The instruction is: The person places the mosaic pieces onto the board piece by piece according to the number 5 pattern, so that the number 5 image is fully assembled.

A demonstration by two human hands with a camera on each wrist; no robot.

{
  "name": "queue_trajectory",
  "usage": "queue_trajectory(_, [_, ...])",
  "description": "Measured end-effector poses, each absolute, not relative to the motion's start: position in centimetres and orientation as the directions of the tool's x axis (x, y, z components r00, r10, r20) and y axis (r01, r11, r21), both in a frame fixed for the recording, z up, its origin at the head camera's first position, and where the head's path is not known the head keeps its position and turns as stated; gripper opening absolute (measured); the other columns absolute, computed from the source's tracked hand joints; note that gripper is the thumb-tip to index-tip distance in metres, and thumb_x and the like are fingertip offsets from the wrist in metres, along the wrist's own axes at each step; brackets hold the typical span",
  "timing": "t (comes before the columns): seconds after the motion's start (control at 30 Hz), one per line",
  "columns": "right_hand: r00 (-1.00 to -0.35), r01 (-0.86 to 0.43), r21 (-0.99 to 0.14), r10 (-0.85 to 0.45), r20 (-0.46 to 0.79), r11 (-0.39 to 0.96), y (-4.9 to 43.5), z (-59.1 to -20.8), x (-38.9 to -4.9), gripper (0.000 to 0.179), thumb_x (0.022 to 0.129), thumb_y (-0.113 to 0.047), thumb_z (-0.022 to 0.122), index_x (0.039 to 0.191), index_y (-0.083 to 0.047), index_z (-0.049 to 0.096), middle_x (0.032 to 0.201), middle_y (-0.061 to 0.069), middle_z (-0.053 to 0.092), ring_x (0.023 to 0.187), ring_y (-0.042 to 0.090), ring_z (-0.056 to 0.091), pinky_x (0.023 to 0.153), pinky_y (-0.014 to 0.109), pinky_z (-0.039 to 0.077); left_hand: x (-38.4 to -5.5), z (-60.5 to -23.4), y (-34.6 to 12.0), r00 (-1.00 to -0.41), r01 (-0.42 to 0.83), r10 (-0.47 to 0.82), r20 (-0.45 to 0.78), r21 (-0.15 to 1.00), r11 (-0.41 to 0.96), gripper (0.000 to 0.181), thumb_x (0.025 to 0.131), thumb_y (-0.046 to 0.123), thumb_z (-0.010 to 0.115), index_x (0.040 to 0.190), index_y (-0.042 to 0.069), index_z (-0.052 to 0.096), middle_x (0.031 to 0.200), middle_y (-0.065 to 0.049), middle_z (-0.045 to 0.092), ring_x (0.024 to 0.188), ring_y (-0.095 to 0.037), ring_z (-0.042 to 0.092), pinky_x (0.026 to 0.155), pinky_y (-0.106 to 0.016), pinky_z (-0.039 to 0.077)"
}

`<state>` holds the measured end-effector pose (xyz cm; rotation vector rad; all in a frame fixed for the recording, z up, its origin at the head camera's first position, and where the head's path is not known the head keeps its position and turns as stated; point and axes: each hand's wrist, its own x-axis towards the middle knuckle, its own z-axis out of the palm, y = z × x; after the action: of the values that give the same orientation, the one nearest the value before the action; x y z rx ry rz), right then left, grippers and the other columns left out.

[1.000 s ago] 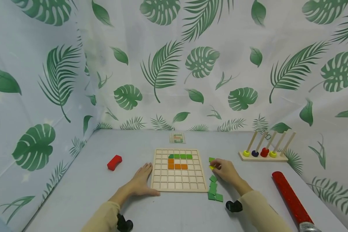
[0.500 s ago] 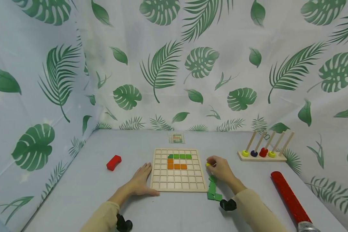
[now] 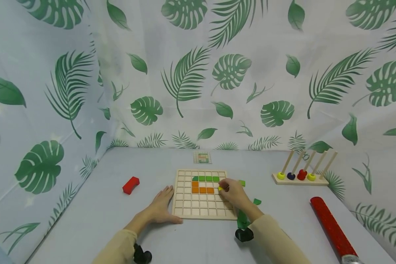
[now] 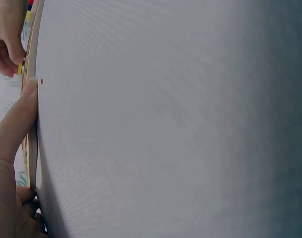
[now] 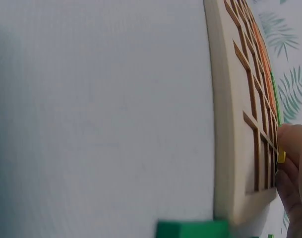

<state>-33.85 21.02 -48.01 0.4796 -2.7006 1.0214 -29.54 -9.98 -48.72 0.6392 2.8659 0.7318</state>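
At lower centre, the right hand [image 3: 232, 192] is pinching a tile [image 3: 220, 188] at its fingertips, the left hand [image 3: 160, 209] lying outstretched.

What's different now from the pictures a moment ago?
The right hand moved left, carrying the pinched yellow tile from beside the board to its right side. Nothing was visibly let go. The left hand stayed at the board's left edge; the green row and orange tiles look unchanged.
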Motion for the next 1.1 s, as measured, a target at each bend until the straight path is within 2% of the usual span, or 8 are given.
queue_trajectory(0.2, [-0.907,-0.409,-0.568,-0.254,0.335,0.714,20.0,-48.5,-34.0,0.022,0.078,0.0,0.072,0.1,-0.003,0.067,0.092,0.003,0.065,0.082,0.013,0.06,0.071,0.028,0.054,-29.4,-48.8,-10.0,-0.904,0.374,0.428,0.003,0.492,0.786,0.12,0.064,0.066,0.073,0.147,-0.004,0.024,0.152,-0.02,0.023,0.141,-0.034,0.014,0.114,-0.049,0.012])
queue_trajectory(0.53, [-0.916,-0.385,-0.534,-0.241,0.32,0.753,19.5,-48.4,-34.0,0.019,0.078,-0.004,0.073,0.096,-0.006,0.068,0.087,-0.001,0.063,0.078,0.012,0.056,0.069,0.028,0.052,-29.4,-48.8,-10.0,-0.905,0.373,0.426,0.009,0.498,0.783,0.121,0.063,0.068,0.072,0.147,-0.003,0.024,0.152,-0.019,0.023,0.142,-0.033,0.013,0.114,-0.049,0.012])
queue_trajectory(1.1, [-0.923,-0.374,-0.568,-0.236,0.303,0.733,19.9,-48.2,-33.6,0.023,0.077,-0.004,0.075,0.099,-0.008,0.069,0.092,-0.001,0.064,0.084,0.012,0.058,0.074,0.027,0.053,-29.4,-48.6,-9.8,-0.906,0.374,0.423,0.015,0.496,0.784,0.121,0.062,0.068,0.073,0.146,-0.005,0.025,0.152,-0.02,0.024,0.141,-0.034,0.014,0.114,-0.05,0.013])
